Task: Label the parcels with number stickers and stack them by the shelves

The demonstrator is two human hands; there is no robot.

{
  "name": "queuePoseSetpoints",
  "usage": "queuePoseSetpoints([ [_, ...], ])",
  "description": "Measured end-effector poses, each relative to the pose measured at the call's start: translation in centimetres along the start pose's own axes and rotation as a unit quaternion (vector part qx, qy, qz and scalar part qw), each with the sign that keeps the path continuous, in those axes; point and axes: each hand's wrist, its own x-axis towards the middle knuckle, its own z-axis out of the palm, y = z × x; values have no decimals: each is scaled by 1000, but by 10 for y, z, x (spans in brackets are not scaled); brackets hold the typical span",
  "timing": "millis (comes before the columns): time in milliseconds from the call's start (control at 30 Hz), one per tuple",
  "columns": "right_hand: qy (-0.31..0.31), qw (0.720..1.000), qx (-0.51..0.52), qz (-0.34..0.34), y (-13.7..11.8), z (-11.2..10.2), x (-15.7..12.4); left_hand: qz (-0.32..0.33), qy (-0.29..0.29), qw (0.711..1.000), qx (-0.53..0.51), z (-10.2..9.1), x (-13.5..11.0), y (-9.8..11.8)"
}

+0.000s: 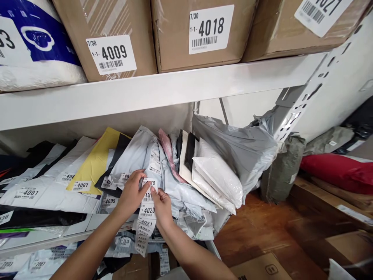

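A long strip of white number labels (145,226) hangs down in front of the shelf, with 4020 and 4021 readable partway along it. My left hand (134,192) pinches the strip's top label at its left side, the thumb lying across it. From the right, my right hand (162,204) grips the strip's edge just below, thumb on the paper. Right behind my fingers stands a grey-white mailer bag (135,149). Left of it lean a yellow mailer (99,163) labelled 4007 and a white mailer (49,190) labelled 4001.
Above, cartons labelled 4009 (116,23) and 4018 (175,46) sit on a white shelf beam (175,89). White padded mailers (217,167) and a large grey bag (236,144) fill the shelf's right end. Cartons (259,268) stand on the brown floor (262,221).
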Motion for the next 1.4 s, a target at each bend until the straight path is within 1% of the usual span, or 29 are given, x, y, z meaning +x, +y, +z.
queuePoseSetpoints([
  [67,15,1000,-1,6,-1,-1,-1,-8,-2,1000,0,3,-1,0],
  [100,12,1000,-5,3,-1,-1,-2,-11,-2,1000,0,4,-1,0],
  [233,-46,998,-26,-30,1,-3,-11,-18,5,1000,0,6,0,-2],
  [267,-47,998,-22,-24,4,-4,-14,-17,7,1000,0,6,1,-2],
  [367,-17,1000,-10,5,16,-10,-25,-12,16,1000,3,7,3,-4],
  [433,-19,999,-44,2,26,-20,-33,-17,17,1000,10,8,2,-3],
  [467,-29,997,-66,-2,30,-27,-37,-20,28,999,17,9,1,-2],
  [533,-51,994,-96,2,32,-48,-42,-15,86,994,60,11,-5,5],
  [567,-57,993,-100,9,30,-60,-43,-4,117,988,99,13,-8,11],
  [600,-59,993,-101,14,24,-73,-43,15,134,981,142,14,-11,18],
  [633,-56,993,-104,16,16,-86,-42,42,124,974,183,16,-13,27],
  [667,-50,993,-109,10,6,-99,-40,72,86,970,215,18,-12,36],
  [733,-41,991,-123,-19,-18,-121,-37,115,-27,963,240,25,-4,53],
  [767,-40,990,-126,-39,-30,-129,-36,122,-73,961,238,29,4,61],
  [800,-39,990,-127,-54,-41,-135,-36,116,-104,960,233,33,13,68],
  [833,-37,990,-122,-63,-51,-139,-36,106,-122,961,224,36,24,73],
  [900,-24,992,-103,-65,-65,-141,-38,98,-140,967,191,40,44,80],
  [967,-9,995,-81,-60,-73,-141,-40,133,-150,968,149,39,58,81],
  [1067,5,995,-73,-67,-79,-140,-40,228,-162,955,97,25,63,72],
  [1100,6,995,-73,-68,-79,-139,-40,253,-183,947,74,20,61,67],
  [1133,6,995,-74,-67,-80,-138,-39,265,-214,939,50,15,59,61],
  [1200,-3,995,-81,-59,-79,-133,-37,252,-266,930,15,8,53,50],
  [1233,-15,995,-88,-51,-79,-129,-36,229,-273,934,14,6,50,46],
  [1333,-68,991,-106,-40,-74,-108,-31,146,-232,961,35,9,43,43],
  [1400,-85,988,-110,-60,-68,-91,-25,120,-222,967,37,13,42,45],
])
